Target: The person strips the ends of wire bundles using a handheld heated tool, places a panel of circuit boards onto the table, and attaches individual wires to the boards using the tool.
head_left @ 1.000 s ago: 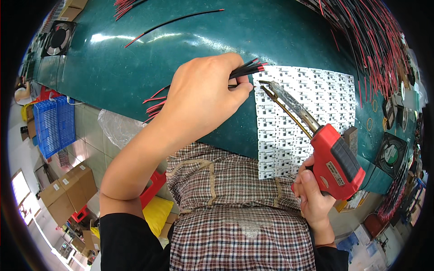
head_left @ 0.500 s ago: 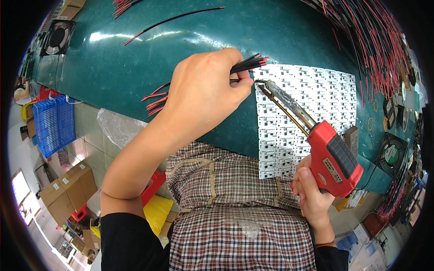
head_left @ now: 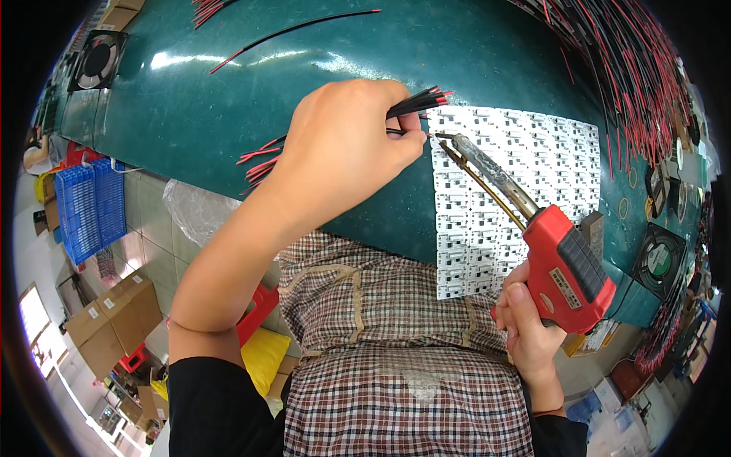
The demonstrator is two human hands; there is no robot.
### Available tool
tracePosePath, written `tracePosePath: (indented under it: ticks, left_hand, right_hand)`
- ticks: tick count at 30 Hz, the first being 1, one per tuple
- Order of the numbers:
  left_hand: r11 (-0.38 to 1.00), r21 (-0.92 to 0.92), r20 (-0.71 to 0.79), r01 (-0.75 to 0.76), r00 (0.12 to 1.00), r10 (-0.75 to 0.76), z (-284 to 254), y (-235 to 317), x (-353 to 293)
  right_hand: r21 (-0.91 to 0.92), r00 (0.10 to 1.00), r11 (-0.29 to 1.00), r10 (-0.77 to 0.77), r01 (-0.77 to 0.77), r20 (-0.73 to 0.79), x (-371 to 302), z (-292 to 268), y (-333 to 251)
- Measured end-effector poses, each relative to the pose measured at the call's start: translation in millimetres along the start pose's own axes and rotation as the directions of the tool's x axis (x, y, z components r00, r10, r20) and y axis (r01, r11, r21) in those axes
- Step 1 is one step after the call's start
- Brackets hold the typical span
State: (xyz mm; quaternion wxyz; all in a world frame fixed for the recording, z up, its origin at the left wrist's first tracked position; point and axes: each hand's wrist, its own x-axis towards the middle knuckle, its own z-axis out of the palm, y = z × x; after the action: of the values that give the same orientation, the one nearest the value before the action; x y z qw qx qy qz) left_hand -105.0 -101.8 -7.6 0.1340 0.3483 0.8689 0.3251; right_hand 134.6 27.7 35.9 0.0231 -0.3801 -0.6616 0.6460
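My left hand (head_left: pixel 346 148) is closed around a bundle of black and red wires (head_left: pixel 417 103), whose red tips stick out past my fingers on the right. The tails of the bundle come out below my wrist on the left. Between thumb and finger one wire points at the upper left edge of a white sheet of circuit boards (head_left: pixel 525 167). My right hand (head_left: pixel 529 327) grips a red and black soldering gun (head_left: pixel 567 266). Its metal barrel slants up to the left, and its tip lies over the boards' edge, a little right of the held wire's end.
The boards lie on a green tabletop (head_left: pixel 190 114). A loose wire (head_left: pixel 297 34) rests at the far side. A large heap of red and black wires (head_left: pixel 632 84) covers the far right. Fans (head_left: pixel 659 259) sit at the right and far left; a small grey block (head_left: pixel 592 232) stands by the boards.
The soldering gun has shifted slightly right and down, so its tip has drawn back a little from the wire end. My left hand has barely moved.
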Motion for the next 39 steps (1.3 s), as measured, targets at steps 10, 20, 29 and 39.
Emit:
tracePosePath:
  ticks: [10,20,29,39]
  left_hand:
    - [0.999,0.007,0.102,0.033,0.994,-0.033,-7,4,8]
    - [0.997,0.057,0.114,0.043,0.992,-0.049,-5,6,6]
    - [0.987,-0.135,0.101,0.089,0.992,-0.075,-13,7,1]
    - [0.978,-0.202,-0.096,-0.045,0.995,0.026,-6,16,-20]
  right_hand:
    - [0.021,0.999,0.999,0.030,-0.029,-0.043,-1,4,-2]
    - [0.073,0.998,0.996,-0.044,0.046,-0.036,-1,1,-3]
    - [0.130,0.998,0.991,-0.010,0.018,-0.066,-4,-1,-1]
    - [0.095,1.000,0.995,0.019,-0.020,0.017,-15,-14,-2]
